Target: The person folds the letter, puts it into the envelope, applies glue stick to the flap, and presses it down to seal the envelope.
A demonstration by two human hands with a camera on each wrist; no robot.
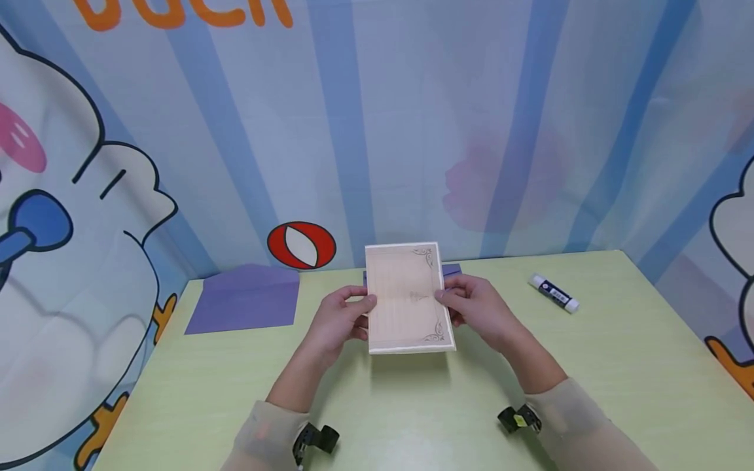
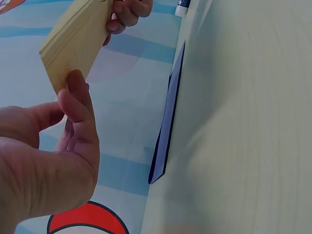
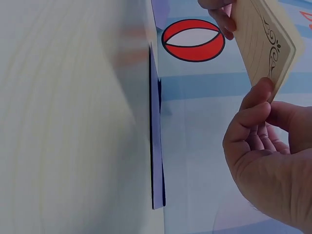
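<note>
With the left grip [image 1: 341, 315] and right grip [image 1: 476, 307] pinching opposite side edges of the lined letter-paper stack [image 1: 400, 320] above the desk [image 1: 406, 418], apply even pressure to avoid skewing or creasing its sheets

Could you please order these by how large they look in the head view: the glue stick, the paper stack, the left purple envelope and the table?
1. Table
2. Paper stack
3. Left purple envelope
4. Glue stick

The stack is held nearer the camera, so its true size against the envelope is unsure.
</note>
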